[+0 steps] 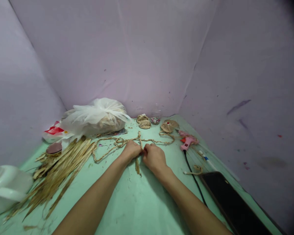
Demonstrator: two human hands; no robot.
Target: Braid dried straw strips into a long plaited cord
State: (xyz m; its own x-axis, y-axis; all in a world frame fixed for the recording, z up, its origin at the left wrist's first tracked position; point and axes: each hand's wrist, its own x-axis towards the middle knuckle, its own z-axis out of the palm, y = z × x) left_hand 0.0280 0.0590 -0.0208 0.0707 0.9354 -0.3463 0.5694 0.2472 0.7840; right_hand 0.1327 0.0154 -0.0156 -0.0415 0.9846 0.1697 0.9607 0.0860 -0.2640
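Note:
Near the middle of the green table, my left hand (132, 150) is closed on a twisted fibre rope (140, 137), whose tip points away from me. Right beside it, my right hand (154, 157) is pinched around the same strand, its fingertips almost touching the left ones. A loose flat end of fibre (137, 167) hangs toward me below the hands. Behind them, a long braided rope (107, 152) lies in loops across the table. The fingertips are partly hidden by the hands.
Dried leaf strips (61, 169), a round lid (54, 148) and a white jug (8, 187) are at left. A plastic bag (98, 119) stands behind. Coiled pieces (144, 124) and a bead container (155, 120) sit at the back; a pink glue gun (188, 142) and dark tablet (232, 202) lie right.

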